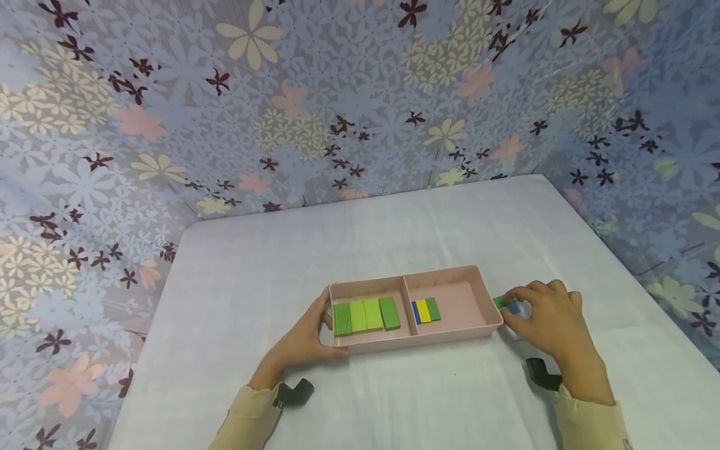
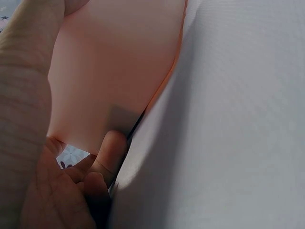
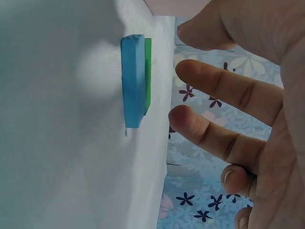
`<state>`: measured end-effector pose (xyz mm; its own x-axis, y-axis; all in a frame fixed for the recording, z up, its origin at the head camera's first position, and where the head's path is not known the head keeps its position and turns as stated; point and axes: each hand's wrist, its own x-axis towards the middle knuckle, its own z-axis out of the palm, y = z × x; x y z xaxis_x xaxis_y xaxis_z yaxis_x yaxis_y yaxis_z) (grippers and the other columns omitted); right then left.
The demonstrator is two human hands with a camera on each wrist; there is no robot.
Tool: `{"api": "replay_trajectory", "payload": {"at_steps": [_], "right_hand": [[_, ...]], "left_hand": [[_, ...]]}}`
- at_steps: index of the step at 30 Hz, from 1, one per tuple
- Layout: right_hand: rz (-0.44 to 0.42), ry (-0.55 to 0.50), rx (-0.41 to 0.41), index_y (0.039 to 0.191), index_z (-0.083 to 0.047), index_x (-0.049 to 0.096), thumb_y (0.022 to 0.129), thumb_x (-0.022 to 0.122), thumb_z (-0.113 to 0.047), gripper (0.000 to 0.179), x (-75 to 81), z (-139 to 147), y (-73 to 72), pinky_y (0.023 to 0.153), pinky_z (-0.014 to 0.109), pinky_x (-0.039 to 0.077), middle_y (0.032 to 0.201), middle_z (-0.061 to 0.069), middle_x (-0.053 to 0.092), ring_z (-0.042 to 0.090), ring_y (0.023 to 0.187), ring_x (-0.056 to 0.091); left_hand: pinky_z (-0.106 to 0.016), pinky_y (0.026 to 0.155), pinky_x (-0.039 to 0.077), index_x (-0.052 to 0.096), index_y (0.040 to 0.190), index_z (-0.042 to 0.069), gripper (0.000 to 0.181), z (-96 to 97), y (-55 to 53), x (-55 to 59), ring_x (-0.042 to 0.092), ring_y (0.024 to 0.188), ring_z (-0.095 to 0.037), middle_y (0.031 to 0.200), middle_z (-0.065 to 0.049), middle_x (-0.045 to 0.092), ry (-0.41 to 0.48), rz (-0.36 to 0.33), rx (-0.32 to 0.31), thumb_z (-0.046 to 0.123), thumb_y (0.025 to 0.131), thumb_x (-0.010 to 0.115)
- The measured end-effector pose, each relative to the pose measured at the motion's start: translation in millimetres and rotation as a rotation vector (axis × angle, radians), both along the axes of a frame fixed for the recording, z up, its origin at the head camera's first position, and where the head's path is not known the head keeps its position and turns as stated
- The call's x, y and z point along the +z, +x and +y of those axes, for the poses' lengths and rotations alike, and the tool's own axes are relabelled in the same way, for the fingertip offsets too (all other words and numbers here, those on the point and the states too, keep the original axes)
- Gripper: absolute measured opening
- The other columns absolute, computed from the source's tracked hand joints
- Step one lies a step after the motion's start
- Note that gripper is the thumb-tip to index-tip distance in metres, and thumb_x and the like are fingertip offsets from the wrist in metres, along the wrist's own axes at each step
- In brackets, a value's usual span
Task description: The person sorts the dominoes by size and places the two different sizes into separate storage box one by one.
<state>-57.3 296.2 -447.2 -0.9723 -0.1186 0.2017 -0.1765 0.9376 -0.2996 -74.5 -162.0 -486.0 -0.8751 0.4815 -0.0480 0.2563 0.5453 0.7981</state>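
Observation:
A pink two-compartment box [image 1: 450, 338] stands on the white-covered table. My left hand [image 1: 308, 332] grips its left end, thumb along the front wall; in the left wrist view the fingers [image 2: 112, 152] curl beneath the box's edge. Several green blocks [image 1: 365, 314] lie side by side in the left compartment. The right compartment holds a blue, a yellow and a green block [image 1: 432, 309] against the divider. Just beyond the box's right end, my right hand [image 1: 548, 315] hovers with fingers spread, apart from a blue block [image 3: 132, 81] and a green block [image 3: 148, 76] lying together on the cloth.
White cloth [image 1: 270, 269] covers the table around the box. Flower-patterned fabric [image 1: 360, 94] rises behind the table and along its sides. A black wrist fitting [image 1: 296, 392] is by the left sleeve, and another black fitting [image 1: 542, 375] by the right sleeve.

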Motion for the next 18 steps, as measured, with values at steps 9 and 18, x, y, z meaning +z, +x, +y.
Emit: {"api": "replay_trajectory", "payload": {"at_steps": [9,18], "right_hand": [[0.033,0.042,-0.016,0.099,-0.022,0.07,0.078,0.071,-0.046,0.032,-4.2,3.0,3.1,0.068,0.05,0.027,0.097,0.007,0.064,0.035,0.093,0.047],[0.017,0.054,-0.017,0.093,-0.023,0.07,0.076,0.074,-0.047,0.03,-6.4,4.5,3.4,0.066,0.049,0.028,0.092,0.004,0.064,0.032,0.087,0.047]], "left_hand": [[-0.026,0.069,0.04,-0.001,0.154,0.022,0.13,0.2,0.3,-1.1,0.048,0.089,-0.009,0.11,0.007,0.046,0.012,0.013,-0.014,0.051,0.062,0.085],[-0.025,0.066,0.039,-0.003,0.154,0.02,0.129,0.4,1.5,2.4,0.045,0.081,-0.011,0.102,0.006,0.048,-0.019,-0.009,0.006,0.051,0.063,0.084]]}}
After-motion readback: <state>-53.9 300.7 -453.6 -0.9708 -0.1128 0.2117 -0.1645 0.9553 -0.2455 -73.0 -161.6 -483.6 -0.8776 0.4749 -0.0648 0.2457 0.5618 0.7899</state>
